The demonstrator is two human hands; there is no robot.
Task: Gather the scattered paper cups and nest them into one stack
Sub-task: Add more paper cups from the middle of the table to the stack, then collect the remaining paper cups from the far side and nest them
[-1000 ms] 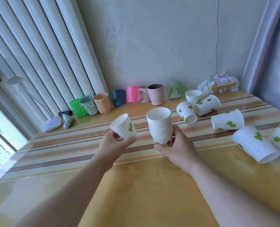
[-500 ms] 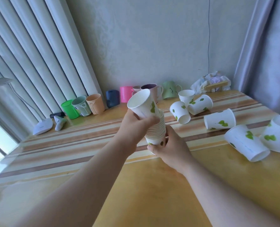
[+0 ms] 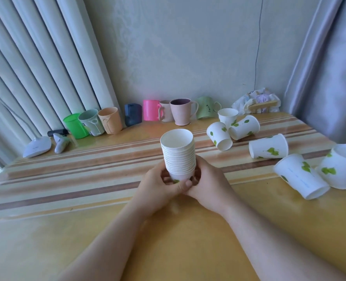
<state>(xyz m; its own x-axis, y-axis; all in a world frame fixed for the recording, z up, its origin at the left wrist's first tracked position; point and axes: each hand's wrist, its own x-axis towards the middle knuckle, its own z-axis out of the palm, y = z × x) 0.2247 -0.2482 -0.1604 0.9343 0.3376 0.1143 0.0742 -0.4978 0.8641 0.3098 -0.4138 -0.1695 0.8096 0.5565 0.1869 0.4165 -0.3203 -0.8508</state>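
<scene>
A nested stack of white paper cups (image 3: pixel 179 157) with green leaf prints stands upright above the table's middle. My left hand (image 3: pixel 160 188) and my right hand (image 3: pixel 207 186) both wrap around the stack's base from either side. Several loose paper cups lie to the right: one upright (image 3: pixel 228 116), one on its side (image 3: pixel 244 127), one tipped (image 3: pixel 219 136), one lying flat (image 3: pixel 268 148), and two near the right edge (image 3: pixel 300 177) (image 3: pixel 342 169).
A row of coloured plastic mugs (image 3: pixel 154 112) lines the wall at the back of the striped wooden table (image 3: pixel 87 171). A white lamp base (image 3: pixel 37 147) and a small device (image 3: pixel 60 141) sit at the back left. A crumpled bag (image 3: pixel 257 101) is at the back right.
My left hand brought a single cup over and dropped it into the top of the stack, then slid down to grip the stack's base beside my right hand.
</scene>
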